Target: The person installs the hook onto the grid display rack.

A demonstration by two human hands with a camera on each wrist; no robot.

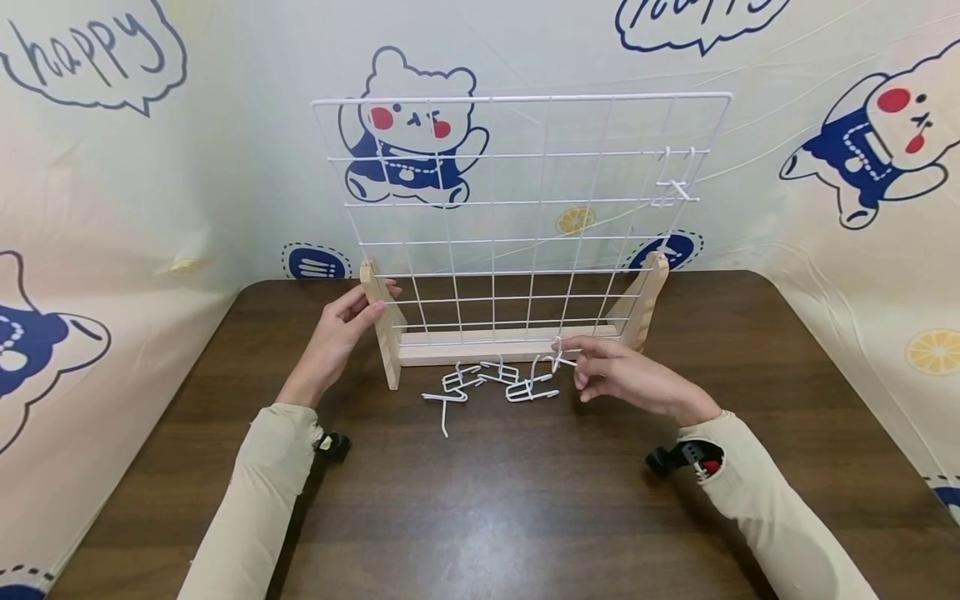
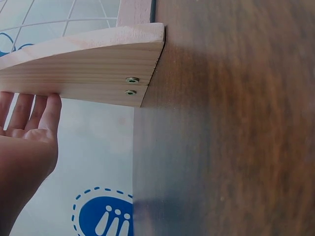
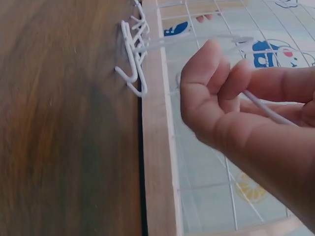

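A white wire grid panel (image 1: 492, 242) stands upright in a wooden base with two side supports. My left hand (image 1: 341, 325) grips the left wooden side support (image 1: 384, 342), thumb in front and fingers reaching behind. In the left wrist view, fingers (image 2: 49, 115) touch the back edge of that support (image 2: 98, 64). Near the base's right end, my right hand (image 1: 618, 375) pinches a white wire hook (image 1: 558, 360); in the right wrist view, its rod (image 3: 268, 112) passes between the fingers. Several similar white hooks (image 1: 531, 390) lie on the table before the base.
More white hooks (image 1: 677, 187) hang at the grid's upper right. The dark wooden table (image 1: 480, 517) extends toward me. Behind it hangs a printed cloth (image 1: 247, 167) with bears and lettering. Both wrists carry small black cameras (image 1: 333, 447).
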